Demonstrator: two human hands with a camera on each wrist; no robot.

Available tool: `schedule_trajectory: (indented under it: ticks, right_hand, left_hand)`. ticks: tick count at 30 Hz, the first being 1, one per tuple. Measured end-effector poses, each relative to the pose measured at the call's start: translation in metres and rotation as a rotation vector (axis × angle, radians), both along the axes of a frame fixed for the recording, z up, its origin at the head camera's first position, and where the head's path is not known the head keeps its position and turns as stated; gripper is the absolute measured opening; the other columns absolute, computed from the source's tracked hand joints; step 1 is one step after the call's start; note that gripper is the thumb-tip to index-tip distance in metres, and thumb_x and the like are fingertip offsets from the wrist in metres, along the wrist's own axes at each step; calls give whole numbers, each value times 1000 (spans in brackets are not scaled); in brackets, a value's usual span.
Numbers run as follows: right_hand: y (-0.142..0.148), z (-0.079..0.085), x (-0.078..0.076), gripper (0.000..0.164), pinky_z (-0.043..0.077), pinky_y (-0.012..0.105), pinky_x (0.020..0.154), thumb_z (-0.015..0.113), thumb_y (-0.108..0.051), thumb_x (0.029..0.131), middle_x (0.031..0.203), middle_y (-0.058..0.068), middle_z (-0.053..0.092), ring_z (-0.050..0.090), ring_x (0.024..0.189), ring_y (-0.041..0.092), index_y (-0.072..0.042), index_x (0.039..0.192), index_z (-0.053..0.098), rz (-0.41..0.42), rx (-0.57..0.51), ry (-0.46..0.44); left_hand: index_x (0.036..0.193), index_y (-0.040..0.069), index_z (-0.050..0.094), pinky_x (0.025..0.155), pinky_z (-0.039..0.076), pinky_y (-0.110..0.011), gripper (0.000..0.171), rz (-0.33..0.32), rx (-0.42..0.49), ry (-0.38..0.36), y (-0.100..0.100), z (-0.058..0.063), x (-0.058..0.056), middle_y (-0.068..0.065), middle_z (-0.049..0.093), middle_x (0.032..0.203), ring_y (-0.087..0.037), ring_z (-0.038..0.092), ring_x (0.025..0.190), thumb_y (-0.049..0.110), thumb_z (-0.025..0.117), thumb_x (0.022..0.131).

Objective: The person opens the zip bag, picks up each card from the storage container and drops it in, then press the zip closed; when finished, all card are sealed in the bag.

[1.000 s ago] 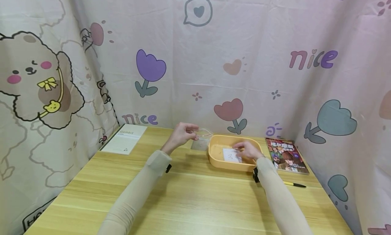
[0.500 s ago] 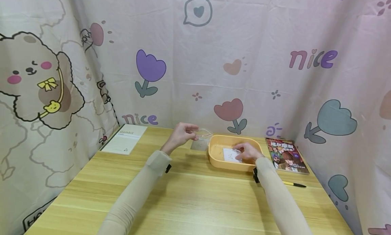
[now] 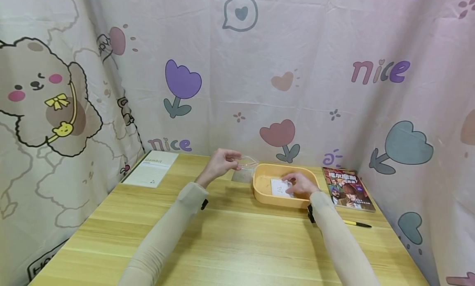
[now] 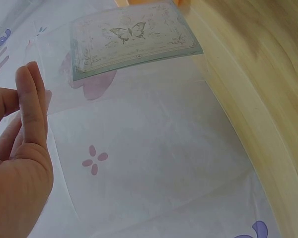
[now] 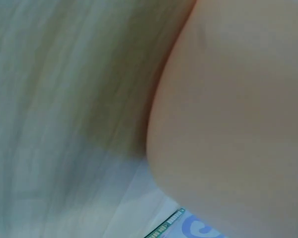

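Note:
At the back of the table, my left hand [image 3: 222,162] pinches the edge of a clear plastic bag [image 3: 249,167], its mouth spread into a loop. A grey-green card with a butterfly print [image 4: 134,39] shows at the bag's lower end in the left wrist view. My right hand [image 3: 302,183] reaches into a yellow-orange plastic basket [image 3: 282,202]. Its thumb and fingers are curled at the right side of a small white card with a drawing [image 3: 279,188], gripping it there. In the right wrist view the basket wall [image 5: 233,109] fills much of the picture, hiding the fingers.
A comic-style magazine [image 3: 349,191] lies right of the basket, with a yellow and black pen [image 3: 358,224] in front of it. A white notepad marked Gambit [image 3: 151,169] lies at the back left. A patterned curtain [image 3: 222,92] stands behind the table.
Both hands, the bag and the basket keep nearly the same places. Around the white card, the right fingers shift only slightly.

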State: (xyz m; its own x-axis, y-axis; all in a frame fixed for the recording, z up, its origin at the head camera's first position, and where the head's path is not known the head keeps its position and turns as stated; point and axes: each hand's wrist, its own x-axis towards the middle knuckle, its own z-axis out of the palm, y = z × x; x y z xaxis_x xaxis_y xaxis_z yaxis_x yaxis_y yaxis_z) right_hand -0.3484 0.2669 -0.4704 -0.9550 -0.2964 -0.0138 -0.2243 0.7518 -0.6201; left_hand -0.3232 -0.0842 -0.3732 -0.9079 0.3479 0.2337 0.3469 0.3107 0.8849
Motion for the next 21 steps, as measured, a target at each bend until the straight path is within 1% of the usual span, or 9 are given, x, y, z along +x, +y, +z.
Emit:
schedule_trajectory:
  ticks: [2,5,11,13,15,17,21]
  right_hand:
    - [-1,0,-1,49,50,44,94,81,-1,73,123,17,61,55,104,30,-5,120,68,-9,-8,-5]
    - [-1,0,-1,48,50,43,93,82,-1,73,123,17,62,56,104,29,-4,119,69,-7,-10,1]
    - [0,0,-2,47,52,42,92,82,-2,73,121,17,63,58,103,29,-5,119,69,-9,-16,-6]
    - [0,0,-1,47,52,43,91,82,-3,73,120,17,64,59,102,29,-4,119,69,-5,-12,-3]
    - [0,1,0,47,52,44,92,82,-3,74,120,17,64,59,103,29,-4,119,69,-9,-7,-4]
    - [0,1,1,48,52,44,93,83,-4,73,119,17,65,59,103,29,-5,120,69,-18,-3,-6]
    - [0,3,2,48,51,45,94,83,-7,74,120,17,66,60,105,29,-6,120,69,-21,19,3]
  left_hand:
    - [119,-4,67,82,61,-45,36,-1,2,1,0,0,0,-19,69,120,-19,74,78,-6,62,84]
    - [119,-4,66,83,60,-49,36,-4,5,2,0,0,-1,-19,69,120,-19,74,78,-7,62,83]
    - [121,-6,65,78,62,-41,38,-11,3,13,0,0,-1,-20,69,120,-20,74,78,-7,61,83]
    - [121,-6,65,78,62,-40,38,-10,5,13,0,0,-1,-20,68,120,-20,74,78,-7,61,83]
    - [121,-5,66,80,62,-43,38,-10,8,8,0,0,-1,-20,68,120,-20,74,78,-7,61,83]
    - [120,-4,66,80,62,-43,37,-5,5,4,0,0,-1,-19,69,120,-19,74,78,-6,62,83]
    - [120,-2,67,79,62,-40,36,0,2,-1,0,-1,-1,-18,69,121,-19,74,79,-6,63,84]
